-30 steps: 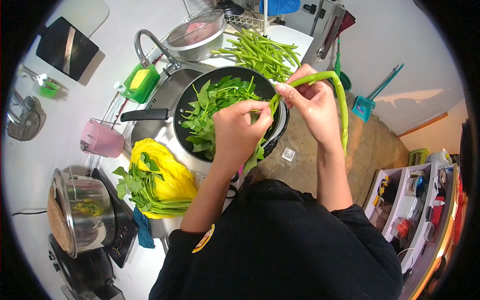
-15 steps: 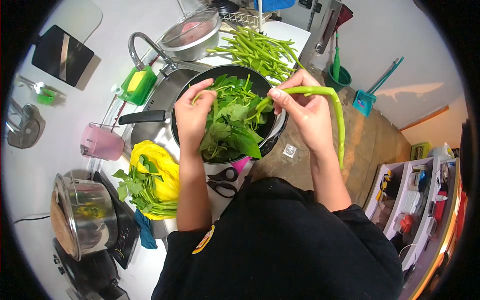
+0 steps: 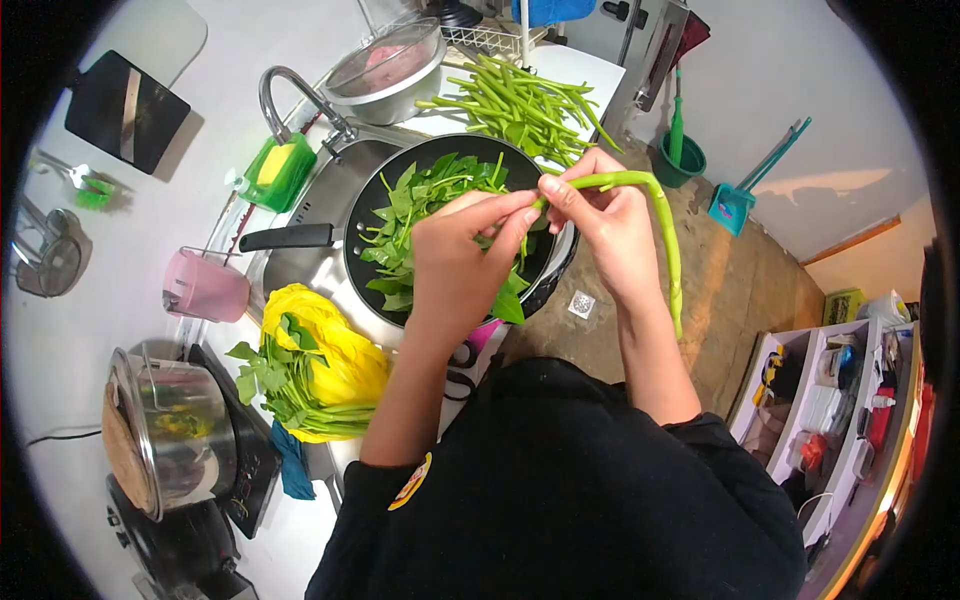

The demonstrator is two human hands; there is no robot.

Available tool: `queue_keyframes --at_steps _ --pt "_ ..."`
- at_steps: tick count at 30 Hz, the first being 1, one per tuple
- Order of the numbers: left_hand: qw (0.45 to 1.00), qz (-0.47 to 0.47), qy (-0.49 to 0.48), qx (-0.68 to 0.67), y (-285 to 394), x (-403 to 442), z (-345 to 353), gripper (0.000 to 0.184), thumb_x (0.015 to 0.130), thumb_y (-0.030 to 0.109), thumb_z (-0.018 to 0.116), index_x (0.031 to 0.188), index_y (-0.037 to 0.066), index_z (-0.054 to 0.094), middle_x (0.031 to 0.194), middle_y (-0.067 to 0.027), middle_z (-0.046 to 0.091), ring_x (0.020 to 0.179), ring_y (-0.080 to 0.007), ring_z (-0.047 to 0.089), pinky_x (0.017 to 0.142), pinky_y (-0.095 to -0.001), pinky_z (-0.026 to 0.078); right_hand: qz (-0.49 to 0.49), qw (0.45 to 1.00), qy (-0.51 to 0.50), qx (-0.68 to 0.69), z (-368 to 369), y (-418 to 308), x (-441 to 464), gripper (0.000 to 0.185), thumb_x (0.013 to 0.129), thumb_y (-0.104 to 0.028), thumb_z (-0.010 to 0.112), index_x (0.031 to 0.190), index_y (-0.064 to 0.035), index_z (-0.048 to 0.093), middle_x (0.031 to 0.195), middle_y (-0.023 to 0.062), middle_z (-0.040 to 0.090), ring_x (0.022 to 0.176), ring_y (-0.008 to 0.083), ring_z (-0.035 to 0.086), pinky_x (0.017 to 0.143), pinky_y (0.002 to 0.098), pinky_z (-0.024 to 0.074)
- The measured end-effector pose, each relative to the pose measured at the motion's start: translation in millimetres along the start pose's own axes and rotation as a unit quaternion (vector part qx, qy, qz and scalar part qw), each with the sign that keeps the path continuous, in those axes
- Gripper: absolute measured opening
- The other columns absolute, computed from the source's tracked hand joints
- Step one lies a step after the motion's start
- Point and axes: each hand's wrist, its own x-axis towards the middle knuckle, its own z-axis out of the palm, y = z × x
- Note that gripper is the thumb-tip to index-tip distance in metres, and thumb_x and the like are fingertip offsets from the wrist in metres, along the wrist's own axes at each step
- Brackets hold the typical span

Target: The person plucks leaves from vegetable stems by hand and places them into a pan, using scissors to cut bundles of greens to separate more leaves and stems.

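Over the right side of a black frying pan (image 3: 400, 150), my two hands meet at the end of a long water spinach stem (image 3: 668, 235). My right hand (image 3: 610, 225) grips the stem between thumb and fingers, and its bent free part hangs down past the wrist. My left hand (image 3: 465, 265) pinches at the stem's tip, thumb and forefinger together. Picked green leaves (image 3: 400, 205) lie in the pan below, partly covered by my left hand. Beyond the pan lies a pile of stripped stems (image 3: 525, 105).
A yellow bag with leafy greens (image 3: 320, 360) lies left of my left forearm, near black scissors (image 3: 460, 385). The pan sits partly over a steel sink (image 3: 350, 170) with a tap (image 3: 300, 95). A steel bowl with a strainer (image 3: 395, 85) stands behind. A lidded pot (image 3: 185, 430) is at left.
My left hand has moved right, from above the pan's left side to the tip of the stem. My right hand stays nearly in place with the stem.
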Motion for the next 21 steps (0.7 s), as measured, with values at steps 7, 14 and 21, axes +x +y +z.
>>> queue_keyframes --at_steps 7,14,21 --pt "0.999 -0.003 -0.038 0.026 -17.5 -6.8 5.6 0.013 0.076 0.000 0.064 0.088 0.001 0.068 0.068 -0.0068 0.061 0.058 -0.0091 0.056 0.056 -0.0205 0.045 -0.061 0.956 -0.006 0.286 -36.1 -6.6 13.7 0.028 0.095 -0.030 0.041 0.087 -0.0051 0.052 0.089 0.0108 0.062 0.088 0.0214 0.058 0.085 0.0342 0.0426" --pt "0.998 0.044 0.027 -0.025 8.2 -5.7 18.2 0.013 0.077 0.000 0.063 0.090 0.001 0.066 0.074 -0.0065 0.061 0.059 -0.0090 0.057 0.056 -0.0200 0.045 -0.068 0.878 -0.052 0.471 -32.2 -12.7 10.5 0.038 0.099 -0.033 0.028 0.069 -0.0109 0.034 0.057 -0.0020 0.029 0.054 0.0103 0.028 0.055 0.0256 0.0276" --pt "0.994 0.054 0.001 -0.094 7.2 -9.8 36.1 0.015 0.074 -0.002 0.068 0.088 0.000 0.066 0.083 -0.0088 0.064 0.068 -0.0100 0.060 0.060 -0.0204 0.048 -0.068 0.837 -0.072 0.538 -30.7 -12.4 5.8 0.044 0.099 -0.038 0.026 0.064 -0.0116 0.033 0.052 -0.0037 0.028 0.047 0.0083 0.026 0.049 0.0238 0.0252"
